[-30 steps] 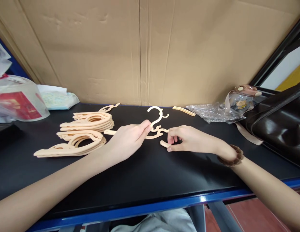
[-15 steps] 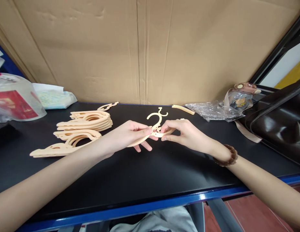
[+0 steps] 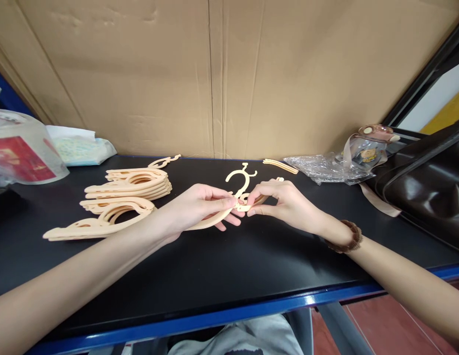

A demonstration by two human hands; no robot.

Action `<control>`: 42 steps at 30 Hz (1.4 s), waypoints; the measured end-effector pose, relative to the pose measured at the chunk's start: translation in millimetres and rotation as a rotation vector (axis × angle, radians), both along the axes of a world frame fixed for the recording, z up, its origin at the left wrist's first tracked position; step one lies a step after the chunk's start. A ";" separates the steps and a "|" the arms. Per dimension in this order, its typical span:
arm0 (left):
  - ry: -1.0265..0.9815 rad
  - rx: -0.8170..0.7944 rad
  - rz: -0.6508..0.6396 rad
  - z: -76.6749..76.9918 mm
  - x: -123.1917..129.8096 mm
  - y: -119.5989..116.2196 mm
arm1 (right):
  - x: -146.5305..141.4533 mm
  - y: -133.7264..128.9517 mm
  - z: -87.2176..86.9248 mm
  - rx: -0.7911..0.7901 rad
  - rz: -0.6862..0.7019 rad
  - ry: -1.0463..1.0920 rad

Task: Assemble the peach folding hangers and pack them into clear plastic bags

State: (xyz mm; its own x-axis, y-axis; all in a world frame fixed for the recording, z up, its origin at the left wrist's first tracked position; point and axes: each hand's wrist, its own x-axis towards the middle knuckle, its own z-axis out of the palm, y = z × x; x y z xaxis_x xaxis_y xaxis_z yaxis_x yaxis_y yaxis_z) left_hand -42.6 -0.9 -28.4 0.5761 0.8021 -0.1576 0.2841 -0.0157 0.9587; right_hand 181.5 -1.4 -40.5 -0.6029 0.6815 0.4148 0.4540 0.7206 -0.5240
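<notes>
A cream plastic folding clothes hanger [image 3: 243,183] is held between my two hands above the black table, its hook pointing up and away from me. My left hand [image 3: 207,204] pinches one arm near the centre joint with thumb and forefinger; the other fingers reach beneath it. On the other side, my right hand [image 3: 277,199] grips the second arm close to the same joint, and the palm hides much of that arm. Left of my hands lie stacks of folded hangers [image 3: 129,185], some behind my left forearm.
The black table [image 3: 214,276] has a blue front edge. A small pile of cream strips [image 3: 280,166] lies at the back, beside crumpled clear plastic [image 3: 325,168] and a clear bottle [image 3: 366,148]. At the right is a dark bag [image 3: 425,182]; at the left, a tissue pack [image 3: 81,148].
My left hand has shifted slightly right along with its hanger arm, which now shows more below the wrist. The right hand keeps its grip with its fingers slightly shifted.
</notes>
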 end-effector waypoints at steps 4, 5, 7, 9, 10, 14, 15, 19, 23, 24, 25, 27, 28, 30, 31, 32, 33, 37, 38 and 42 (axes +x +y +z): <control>-0.013 -0.027 0.051 -1.0 0.8 -1.6 | -0.7 0.0 -1.9 -0.074 0.002 0.005; -0.012 -0.038 0.063 -1.6 0.7 -1.4 | -0.8 -0.3 -2.1 -0.098 0.000 0.010; -0.022 -0.076 0.080 -3.7 0.4 -0.1 | -0.9 -1.1 -2.2 -0.158 0.002 0.033; -0.041 -0.131 0.090 -6.4 0.0 2.2 | -1.0 -2.1 -2.1 -0.221 0.008 0.055; -0.047 -0.152 0.095 -7.7 -0.1 3.3 | -1.1 -2.6 -2.0 -0.240 0.007 0.056; -0.037 -0.089 0.108 -9.7 0.6 5.2 | -3.1 -6.0 -2.3 -0.224 -0.060 0.017; -0.029 -0.050 0.106 -9.5 0.7 5.0 | -3.8 -7.1 -2.4 -0.204 -0.084 0.006; 0.008 0.061 0.050 -9.2 0.1 4.1 | -5.4 -10.4 -3.5 -0.110 -0.141 -0.042; 0.041 0.097 0.012 -10.7 -0.4 4.8 | -6.5 -9.5 -6.4 -0.081 -0.169 -0.095; 0.037 0.102 0.004 -11.1 0.0 5.0 | -7.1 -8.9 -7.1 -0.090 -0.178 -0.094; 0.027 0.105 -0.004 -11.3 0.7 5.1 | -7.8 -8.4 -7.7 -0.097 -0.191 -0.088; 0.004 0.125 -0.020 -10.9 2.3 5.2 | -9.0 -7.5 -8.2 -0.095 -0.231 -0.053; 0.006 0.141 -0.024 -10.1 2.8 5.2 | -9.3 -7.0 -7.9 -0.088 -0.253 -0.026; 0.058 0.198 -0.008 -7.4 2.4 5.5 | -8.2 -5.6 -6.4 -0.061 -0.305 0.029; 0.113 0.257 0.013 -5.6 1.1 6.0 | -6.7 -4.4 -5.3 -0.042 -0.336 0.046; 0.188 0.344 0.043 -3.6 -1.0 6.8 | -4.6 -2.9 -4.1 -0.018 -0.371 0.051; 0.274 0.449 0.081 -1.7 -3.8 7.8 | -2.0 -1.0 -3.0 0.009 -0.407 0.051; 0.534 0.834 0.174 1.3 -15.0 13.2 | 7.2 6.1 0.4 0.110 -0.523 0.003; 0.543 0.871 0.167 0.2 -15.9 14.0 | 7.7 6.6 0.8 0.175 -0.545 -0.024; 0.438 0.919 0.091 -9.1 -8.6 11.7 | 1.0 2.3 0.1 0.556 -0.480 -0.187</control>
